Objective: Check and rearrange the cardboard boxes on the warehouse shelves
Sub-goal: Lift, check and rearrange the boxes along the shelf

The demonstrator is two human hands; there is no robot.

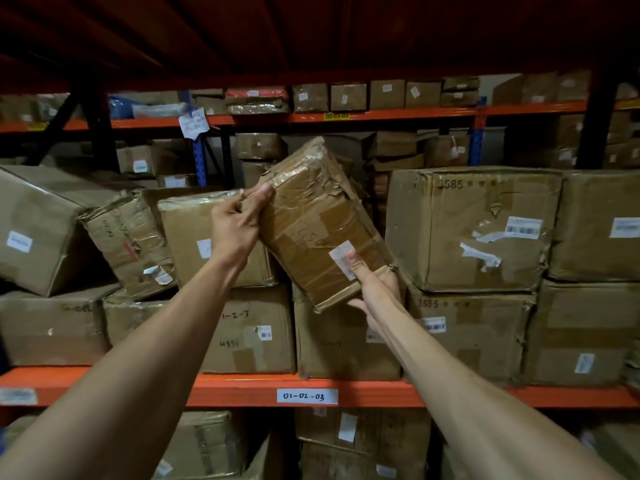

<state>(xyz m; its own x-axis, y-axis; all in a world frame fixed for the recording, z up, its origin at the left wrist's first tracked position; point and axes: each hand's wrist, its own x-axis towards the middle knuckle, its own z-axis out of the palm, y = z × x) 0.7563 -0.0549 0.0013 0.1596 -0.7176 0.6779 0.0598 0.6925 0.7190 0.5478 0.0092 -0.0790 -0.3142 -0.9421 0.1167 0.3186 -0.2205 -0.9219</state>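
Hands, two: left hand [239, 223] and right hand [375, 289] clamp one tilted taped box [311, 220]

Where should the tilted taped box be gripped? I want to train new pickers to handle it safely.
Grip the taped box at opposite corners, as here: left hand on the upper-left corner, right hand under the lower-right end. It leans diagonally, so support from below likely stops sliding, and the crumpled tape offers poor grip on its face.

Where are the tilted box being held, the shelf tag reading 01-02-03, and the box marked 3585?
tilted box [311, 216], head view, taped front face
shelf tag [307, 396], head view, middle of label
3585 box [471, 334], head view, front face
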